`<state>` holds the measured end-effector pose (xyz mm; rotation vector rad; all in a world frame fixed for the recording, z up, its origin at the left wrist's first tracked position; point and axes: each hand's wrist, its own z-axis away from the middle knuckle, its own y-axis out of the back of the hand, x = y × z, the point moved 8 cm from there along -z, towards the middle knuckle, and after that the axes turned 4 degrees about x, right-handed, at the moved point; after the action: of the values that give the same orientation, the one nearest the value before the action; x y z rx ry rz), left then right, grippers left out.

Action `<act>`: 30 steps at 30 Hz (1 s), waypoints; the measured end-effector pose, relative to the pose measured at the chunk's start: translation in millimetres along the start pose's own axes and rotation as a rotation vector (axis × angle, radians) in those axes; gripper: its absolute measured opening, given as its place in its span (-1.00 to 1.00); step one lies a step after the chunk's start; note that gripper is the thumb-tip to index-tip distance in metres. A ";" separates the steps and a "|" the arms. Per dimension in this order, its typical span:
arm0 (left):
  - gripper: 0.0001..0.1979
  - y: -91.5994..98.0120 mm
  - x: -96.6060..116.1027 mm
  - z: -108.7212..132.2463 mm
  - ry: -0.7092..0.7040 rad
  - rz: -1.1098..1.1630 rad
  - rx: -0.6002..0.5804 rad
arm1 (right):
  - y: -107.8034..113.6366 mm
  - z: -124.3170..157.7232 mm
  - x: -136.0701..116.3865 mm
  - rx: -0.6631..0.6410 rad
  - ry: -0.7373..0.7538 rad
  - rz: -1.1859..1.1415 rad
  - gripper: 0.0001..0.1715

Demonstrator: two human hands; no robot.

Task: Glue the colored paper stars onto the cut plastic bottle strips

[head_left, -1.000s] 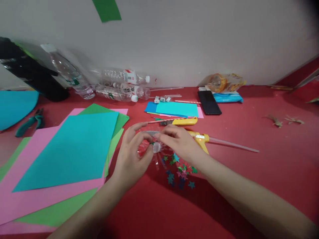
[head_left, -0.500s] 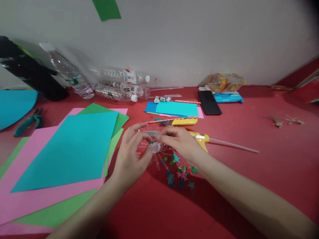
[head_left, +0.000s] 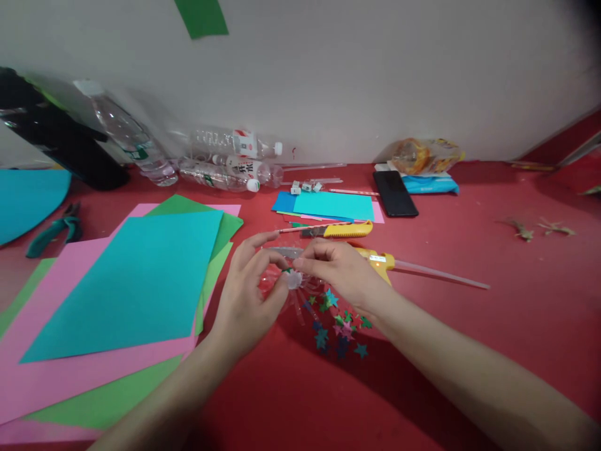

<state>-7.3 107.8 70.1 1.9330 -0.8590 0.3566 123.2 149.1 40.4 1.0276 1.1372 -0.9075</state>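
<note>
A clear plastic bottle piece, cut into thin splayed strips (head_left: 298,307), lies between my hands with a white cap-like centre (head_left: 294,280). My left hand (head_left: 251,291) curls round its left side, thumb and index finger closed on it beside the white centre. A bit of green shows at those fingertips. My right hand (head_left: 335,266) pinches just above the centre; what sits between its fingertips is too small to make out. Small coloured paper stars (head_left: 345,327) lie scattered below my right hand. Behind that hand, a yellow glue gun (head_left: 382,263) is partly hidden, a glue stick (head_left: 441,274) poking out.
A yellow utility knife (head_left: 347,230) lies beyond my hands, near stacked paper strips (head_left: 333,205) and a black phone (head_left: 395,193). Coloured sheets (head_left: 126,288) and pliers (head_left: 56,233) are on the left. Bottles (head_left: 220,175) and a black flask (head_left: 56,134) line the wall.
The bottle piece has turned or tilted slightly between my fingers, and my right fingertips have shifted a little toward its white centre. Everything else stays put.
</note>
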 end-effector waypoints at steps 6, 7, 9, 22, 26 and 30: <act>-0.90 0.3 0.6 -0.4 0.013 0.010 -0.005 | -0.7 2.6 -3.8 0.005 0.044 0.081 -0.72; -0.89 0.2 0.7 -0.5 0.018 0.013 -0.008 | -0.9 2.7 -4.2 0.002 0.049 0.082 -0.73; -0.89 0.1 0.8 -0.6 0.021 0.016 -0.009 | -0.6 2.5 -4.8 -0.001 0.055 0.080 -0.76; -0.91 3.8 -3.7 -2.4 0.034 0.024 0.013 | 2.5 5.2 -27.0 0.060 0.355 0.357 -0.66; -0.92 5.9 -4.8 -3.1 0.039 0.012 0.016 | 1.1 9.6 -32.8 0.074 0.461 0.521 -0.67; -0.92 6.6 -5.5 -2.7 0.039 0.011 0.011 | 2.5 11.1 -34.5 0.074 0.494 0.560 -0.66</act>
<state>-15.5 110.4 72.7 1.9259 -0.8444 0.4056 121.9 141.0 75.8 1.5835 1.1245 -0.2512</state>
